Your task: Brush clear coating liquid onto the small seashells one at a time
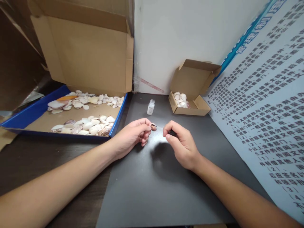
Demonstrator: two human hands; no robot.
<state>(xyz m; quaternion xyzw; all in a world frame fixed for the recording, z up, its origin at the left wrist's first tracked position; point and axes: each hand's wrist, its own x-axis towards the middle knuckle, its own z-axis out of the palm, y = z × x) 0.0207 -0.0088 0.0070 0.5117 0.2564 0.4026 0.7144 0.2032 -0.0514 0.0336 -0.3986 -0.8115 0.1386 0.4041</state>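
My left hand pinches a small brown, ribbed seashell between thumb and fingertips, above the dark grey mat. To its right, my right hand is closed around a small black cap, mostly hidden by the fingers. A faint pale streak, perhaps a thin applicator, runs from the right fingertips toward the shell; whether it touches cannot be made out. Just beyond both hands stands a small clear glass bottle with a label, upright and with no cap on its neck.
On the left, an open blue-edged cardboard box holds many pale seashells in two groups. A smaller open cardboard box with white shells stands at the back right. A printed poster leans along the right side; a white wall is behind.
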